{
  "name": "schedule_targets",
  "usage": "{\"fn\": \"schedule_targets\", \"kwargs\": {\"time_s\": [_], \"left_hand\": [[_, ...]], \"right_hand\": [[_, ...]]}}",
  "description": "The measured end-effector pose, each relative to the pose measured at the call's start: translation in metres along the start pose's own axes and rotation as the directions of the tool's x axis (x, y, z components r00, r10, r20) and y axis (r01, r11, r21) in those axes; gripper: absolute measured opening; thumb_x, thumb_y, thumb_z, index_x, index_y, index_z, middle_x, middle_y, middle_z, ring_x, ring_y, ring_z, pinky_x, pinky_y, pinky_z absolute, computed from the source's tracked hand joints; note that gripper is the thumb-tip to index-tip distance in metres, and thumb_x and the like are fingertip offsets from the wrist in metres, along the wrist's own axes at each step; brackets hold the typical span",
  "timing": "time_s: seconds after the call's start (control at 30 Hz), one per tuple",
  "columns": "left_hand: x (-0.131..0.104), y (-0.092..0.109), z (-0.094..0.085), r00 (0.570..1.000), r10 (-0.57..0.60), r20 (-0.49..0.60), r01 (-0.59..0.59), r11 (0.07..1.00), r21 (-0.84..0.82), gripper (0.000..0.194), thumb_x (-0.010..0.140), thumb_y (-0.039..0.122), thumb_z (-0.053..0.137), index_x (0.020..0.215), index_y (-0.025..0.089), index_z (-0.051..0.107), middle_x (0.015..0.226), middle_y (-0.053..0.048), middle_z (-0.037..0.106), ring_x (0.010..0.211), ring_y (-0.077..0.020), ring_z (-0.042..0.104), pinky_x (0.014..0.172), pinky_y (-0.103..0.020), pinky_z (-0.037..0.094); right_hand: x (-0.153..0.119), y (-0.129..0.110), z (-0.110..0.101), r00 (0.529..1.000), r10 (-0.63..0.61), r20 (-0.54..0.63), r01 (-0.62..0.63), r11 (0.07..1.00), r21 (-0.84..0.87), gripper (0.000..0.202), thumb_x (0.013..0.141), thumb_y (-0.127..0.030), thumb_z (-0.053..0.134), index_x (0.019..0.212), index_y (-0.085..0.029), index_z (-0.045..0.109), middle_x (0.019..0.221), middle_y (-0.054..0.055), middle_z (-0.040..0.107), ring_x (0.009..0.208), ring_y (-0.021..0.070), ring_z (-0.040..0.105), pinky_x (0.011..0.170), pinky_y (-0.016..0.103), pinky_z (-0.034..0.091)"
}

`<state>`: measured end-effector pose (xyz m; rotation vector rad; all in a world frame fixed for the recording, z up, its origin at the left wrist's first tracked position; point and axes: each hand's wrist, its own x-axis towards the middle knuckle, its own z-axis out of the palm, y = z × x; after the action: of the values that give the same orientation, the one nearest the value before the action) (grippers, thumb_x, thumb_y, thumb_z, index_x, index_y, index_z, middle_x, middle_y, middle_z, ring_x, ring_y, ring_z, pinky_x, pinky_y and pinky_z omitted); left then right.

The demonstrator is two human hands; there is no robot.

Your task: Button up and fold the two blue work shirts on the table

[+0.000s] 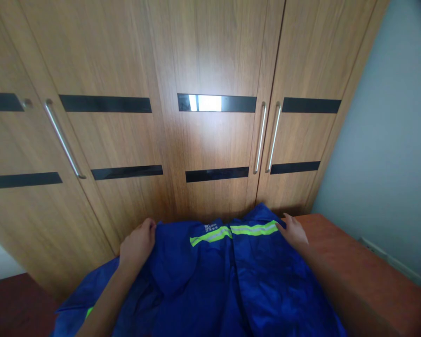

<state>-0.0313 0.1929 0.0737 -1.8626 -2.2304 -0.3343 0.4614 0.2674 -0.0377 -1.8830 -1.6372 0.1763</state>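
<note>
A blue work jacket (210,281) with yellow-green reflective stripes and small white lettering on the chest spreads across the lower middle of the head view. My left hand (138,243) is closed on its upper left edge, the fingers pinching the cloth. At the upper right edge, beside the end of the stripe, my right hand (293,231) grips the jacket between thumb and fingers. The collar area lies between the two hands. The lower part of the jacket runs out of the frame.
A wooden wardrobe (210,56) with metal handles and dark strips stands right behind the jacket. A reddish-brown surface (358,276) reaches along the right, beside a pale wall (389,164) with a socket strip low down.
</note>
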Motion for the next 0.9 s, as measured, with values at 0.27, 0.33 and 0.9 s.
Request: {"fn": "schedule_targets", "kwargs": {"time_s": [0.27, 0.33, 0.9], "left_hand": [[0.029, 0.001, -0.058, 0.979, 0.053, -0.197, -0.07, 0.994, -0.084, 0.034, 0.096, 0.038, 0.029, 0.106, 0.02, 0.056, 0.087, -0.006, 0.071, 0.076, -0.0216, 0.069, 0.066, -0.027, 0.047], [0.034, -0.012, -0.082, 0.964, 0.075, -0.254, -0.093, 0.994, -0.059, 0.035, 0.096, 0.038, 0.03, 0.107, 0.018, 0.057, 0.089, -0.005, 0.07, 0.077, -0.0203, 0.067, 0.069, -0.026, 0.047], [0.079, -0.078, -0.046, 0.995, -0.007, -0.096, 0.023, 0.985, 0.174, 0.04, 0.09, 0.026, 0.036, 0.113, 0.002, 0.059, 0.109, -0.02, 0.067, 0.09, -0.0321, 0.065, 0.067, -0.037, 0.047]], "right_hand": [[0.037, 0.028, -0.011, 0.998, -0.042, 0.056, 0.039, 0.998, 0.048, 0.029, 0.08, -0.034, 0.056, 0.098, -0.017, 0.071, 0.096, 0.007, 0.075, 0.089, 0.0217, 0.07, 0.079, 0.028, 0.052], [0.041, 0.03, -0.027, 0.998, -0.064, -0.001, 0.064, 0.996, 0.064, 0.034, 0.084, -0.037, 0.051, 0.104, -0.017, 0.069, 0.102, 0.006, 0.073, 0.092, 0.0196, 0.068, 0.082, 0.027, 0.051], [0.008, -0.022, 0.007, 0.961, -0.274, -0.029, 0.269, 0.957, -0.105, 0.033, 0.077, -0.018, 0.054, 0.108, -0.017, 0.065, 0.114, 0.01, 0.066, 0.109, 0.0223, 0.06, 0.1, 0.033, 0.043]]}}
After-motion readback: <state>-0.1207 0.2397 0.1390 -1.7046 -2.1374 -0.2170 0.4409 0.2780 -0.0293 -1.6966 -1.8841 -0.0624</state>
